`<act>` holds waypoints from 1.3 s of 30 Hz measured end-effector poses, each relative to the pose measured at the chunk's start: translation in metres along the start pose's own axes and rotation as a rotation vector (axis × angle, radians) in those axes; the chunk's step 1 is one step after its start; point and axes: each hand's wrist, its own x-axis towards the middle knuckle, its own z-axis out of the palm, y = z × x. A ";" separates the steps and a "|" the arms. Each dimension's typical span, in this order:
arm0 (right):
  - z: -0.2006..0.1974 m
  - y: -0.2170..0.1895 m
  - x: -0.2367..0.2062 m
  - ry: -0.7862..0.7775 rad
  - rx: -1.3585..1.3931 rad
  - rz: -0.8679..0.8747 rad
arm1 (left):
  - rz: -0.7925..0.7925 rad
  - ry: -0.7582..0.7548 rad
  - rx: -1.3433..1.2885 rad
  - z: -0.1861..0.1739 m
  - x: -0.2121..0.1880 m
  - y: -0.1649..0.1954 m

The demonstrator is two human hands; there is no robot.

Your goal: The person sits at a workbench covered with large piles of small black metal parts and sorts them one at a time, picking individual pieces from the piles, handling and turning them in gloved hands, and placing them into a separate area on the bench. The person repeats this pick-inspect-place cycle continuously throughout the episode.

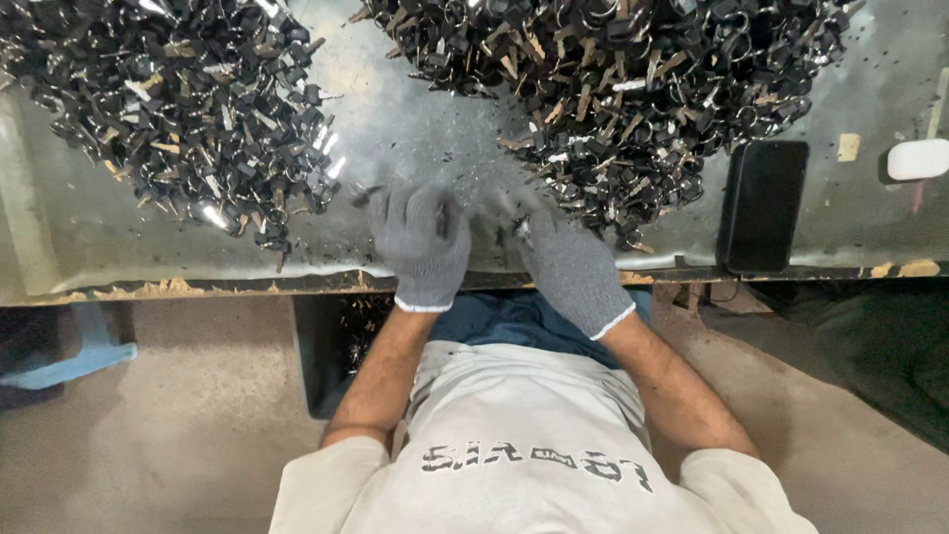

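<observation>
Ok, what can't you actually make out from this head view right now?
- Whatever the left hand and right hand hold: motion blur and the grey gloves hide it.
- The left pile and right pile of small black and metal parts: cut off by the top edge, single pieces too small to tell.
- White object: cut by the right edge.

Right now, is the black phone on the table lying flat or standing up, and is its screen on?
Flat and off: the black phone lies on the metal table, its screen dark.
</observation>
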 end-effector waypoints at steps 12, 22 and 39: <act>-0.005 0.004 -0.010 -0.031 0.051 -0.031 | 0.189 -0.403 0.048 0.061 0.004 -0.022; 0.001 0.008 -0.019 -0.215 -0.002 0.250 | -0.168 -0.514 -0.135 0.019 -0.013 0.007; 0.013 -0.019 -0.001 0.025 -0.393 0.068 | 0.123 -0.619 -0.093 0.025 -0.027 -0.006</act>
